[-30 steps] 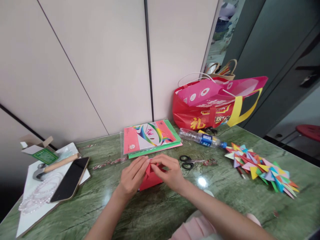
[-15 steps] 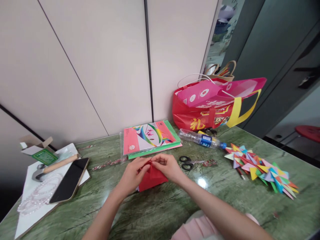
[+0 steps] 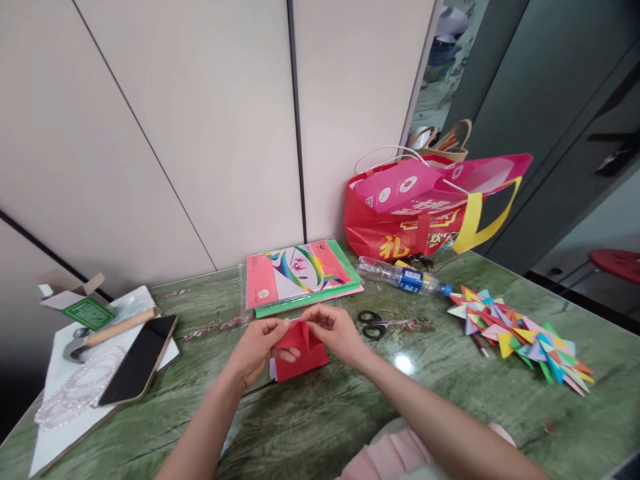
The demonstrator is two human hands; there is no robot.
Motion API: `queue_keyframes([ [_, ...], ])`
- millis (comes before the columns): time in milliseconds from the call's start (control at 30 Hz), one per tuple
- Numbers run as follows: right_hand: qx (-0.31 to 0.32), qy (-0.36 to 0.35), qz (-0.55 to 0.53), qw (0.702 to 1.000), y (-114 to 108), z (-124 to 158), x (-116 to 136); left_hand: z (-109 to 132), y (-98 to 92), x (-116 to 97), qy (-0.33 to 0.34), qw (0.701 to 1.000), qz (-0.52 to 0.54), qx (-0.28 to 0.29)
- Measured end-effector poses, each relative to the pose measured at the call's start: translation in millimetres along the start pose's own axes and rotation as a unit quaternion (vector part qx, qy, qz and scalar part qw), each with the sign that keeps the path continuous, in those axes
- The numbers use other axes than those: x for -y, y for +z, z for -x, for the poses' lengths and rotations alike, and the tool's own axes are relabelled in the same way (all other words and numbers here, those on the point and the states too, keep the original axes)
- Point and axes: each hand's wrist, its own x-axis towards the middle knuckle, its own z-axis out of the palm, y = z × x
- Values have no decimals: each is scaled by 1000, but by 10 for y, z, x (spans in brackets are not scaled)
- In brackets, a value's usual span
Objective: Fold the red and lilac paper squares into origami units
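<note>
A small piece of red paper [image 3: 299, 333], partly folded, is pinched between both hands at the middle of the table. My left hand [image 3: 265, 347] grips its left edge between thumb and forefinger, the other fingers curled beneath. My right hand [image 3: 334, 331] pinches the top right part. Below them lies more red paper [image 3: 300, 365], with a pale sheet edge [image 3: 273, 369] showing at its left. A thin dark stick or pen shows just left of it, mostly hidden. Right of my right hand are black-handled scissors [image 3: 374, 325].
Behind lies a pack of coloured paper [image 3: 300, 275]. A plastic bottle [image 3: 400, 277], a red bag [image 3: 395, 227] and folded multicoloured paper pieces [image 3: 520, 337] are to the right. On the left are a phone [image 3: 140, 360], hammer [image 3: 115, 332], beads [image 3: 83, 387] and small box [image 3: 83, 307].
My left hand has turned and shifted slightly left, its fingers now showing below the red paper. The pinched paper has opened out somewhat, uncovering the pale edge and dark stick beneath.
</note>
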Motion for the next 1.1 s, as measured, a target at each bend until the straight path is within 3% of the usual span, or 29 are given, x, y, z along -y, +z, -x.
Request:
queue_keyframes([
  [300,-4,-19,38,999,7,9,-27,-13,-20,26,39,996,-77,-15],
  [567,18,-108,113,988,-56,-1,134,-12,2,-11,140,974,-174,-44],
  [667,14,-162,157,974,-85,7,177,-16,18,5,204,949,-224,-82],
  [800,-24,-233,233,944,-82,34,153,-17,47,53,332,883,-299,-146],
  [867,-48,-242,240,939,-64,51,143,-7,70,72,363,861,-317,-162],
  [1100,-86,-271,229,931,-9,94,203,45,176,91,377,853,-299,-201],
])
